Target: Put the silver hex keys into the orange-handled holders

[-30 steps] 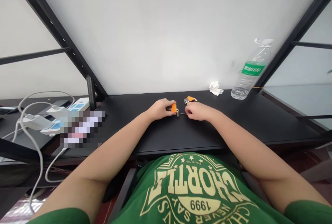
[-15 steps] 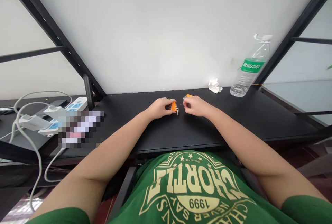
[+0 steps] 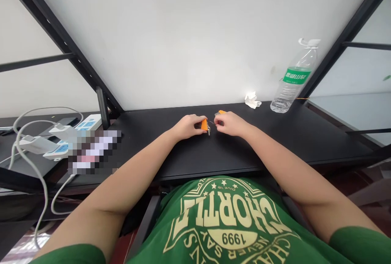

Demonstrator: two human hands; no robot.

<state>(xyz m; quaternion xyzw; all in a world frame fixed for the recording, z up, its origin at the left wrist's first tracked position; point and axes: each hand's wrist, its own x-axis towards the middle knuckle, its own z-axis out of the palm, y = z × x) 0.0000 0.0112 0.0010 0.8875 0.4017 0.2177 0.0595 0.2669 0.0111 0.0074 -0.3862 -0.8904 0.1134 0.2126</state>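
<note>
Black desk [image 3: 201, 156], orange holder [image 3: 204, 125] clamped in left hand [image 3: 187, 128], right hand [image 3: 229, 124] pinching thin rod [image 3: 211, 123]

Head-worn view; faces forward and down from above the green shirt [image 3: 218, 223]; shirt near lens; left hand [image 3: 187, 128] and right hand [image 3: 230, 124] farther off, mid-frame; wall [image 3: 189, 40] beyond.

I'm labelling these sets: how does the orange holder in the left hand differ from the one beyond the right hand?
The held holder is gripped in the left hand; the far holder lies on the desk beyond the right hand. The held holder shows bent metal ends; the far holder is partly hidden by the right hand. Both are orange and carry thin metal rods.
</note>
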